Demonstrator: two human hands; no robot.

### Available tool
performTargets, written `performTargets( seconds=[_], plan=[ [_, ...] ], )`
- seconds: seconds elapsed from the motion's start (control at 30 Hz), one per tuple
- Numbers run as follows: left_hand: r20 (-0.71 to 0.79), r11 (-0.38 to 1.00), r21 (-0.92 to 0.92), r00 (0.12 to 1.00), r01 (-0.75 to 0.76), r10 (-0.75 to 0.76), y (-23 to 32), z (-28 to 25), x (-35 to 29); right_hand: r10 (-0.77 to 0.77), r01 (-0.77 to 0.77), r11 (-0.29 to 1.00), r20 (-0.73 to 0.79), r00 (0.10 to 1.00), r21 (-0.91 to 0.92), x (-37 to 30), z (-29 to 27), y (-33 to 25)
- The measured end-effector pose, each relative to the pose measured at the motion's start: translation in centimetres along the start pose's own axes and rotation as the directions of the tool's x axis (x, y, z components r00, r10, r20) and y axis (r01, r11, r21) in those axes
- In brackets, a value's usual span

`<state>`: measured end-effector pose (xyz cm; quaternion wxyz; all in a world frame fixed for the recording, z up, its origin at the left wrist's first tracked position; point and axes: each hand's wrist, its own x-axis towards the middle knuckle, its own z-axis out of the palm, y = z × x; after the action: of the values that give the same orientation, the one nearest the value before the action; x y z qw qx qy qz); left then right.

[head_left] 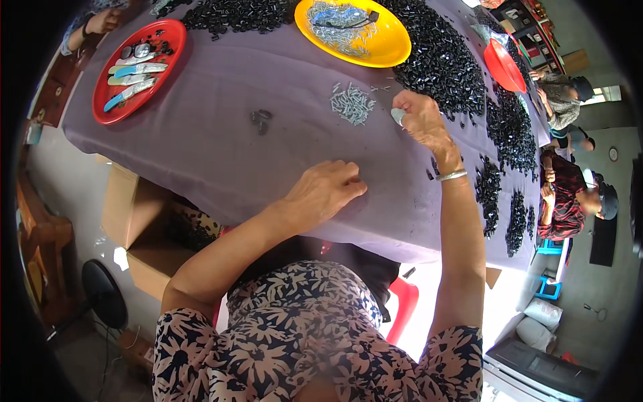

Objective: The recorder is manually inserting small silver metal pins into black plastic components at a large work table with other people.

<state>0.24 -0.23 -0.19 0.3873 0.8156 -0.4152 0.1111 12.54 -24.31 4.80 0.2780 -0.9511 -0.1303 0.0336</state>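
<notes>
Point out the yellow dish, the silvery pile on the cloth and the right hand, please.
Yellow dish (pixel 390 45): head view, on its bare inner right side.
Silvery pile (pixel 351 105): head view, on its middle.
Right hand (pixel 423 119): head view, on the back of the hand.

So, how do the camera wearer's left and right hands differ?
The right hand reaches farther across the purple cloth, beside the silver pieces; the left hand is nearer its front edge. The right wears a silver bracelet; the left does not. A pale grey bit shows at the right's fingers, held or worn, unclear; the left shows none. Both have bent fingers.
</notes>
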Motion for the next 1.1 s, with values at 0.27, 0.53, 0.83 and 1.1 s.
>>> performTargets(
  seconds=[0.27,0.53,0.83,1.1],
  plan=[
    [-0.046,0.994,-0.104,0.999,0.025,-0.030,-0.4,-0.4,0.0,0.242,-0.135,0.760,-0.085,0.966,0.635,-3.4,-0.1,0.1],
    [-0.033,0.858,-0.447,0.953,0.254,-0.300,-0.2,-1.3,0.6,0.196,-0.095,0.611,-0.034,0.980,0.786,-4.2,-0.5,-1.2],
    [-0.109,0.960,-0.236,0.978,0.150,-0.179,-1.0,-0.3,0.5,0.262,-0.398,0.673,0.302,0.916,0.623,-4.5,0.4,-1.6],
    [-0.115,0.987,-0.107,0.985,0.119,-0.131,-1.1,-0.1,0.5,0.457,-0.480,0.872,0.196,0.867,0.091,-2.7,0.2,-1.9]
  ],
)
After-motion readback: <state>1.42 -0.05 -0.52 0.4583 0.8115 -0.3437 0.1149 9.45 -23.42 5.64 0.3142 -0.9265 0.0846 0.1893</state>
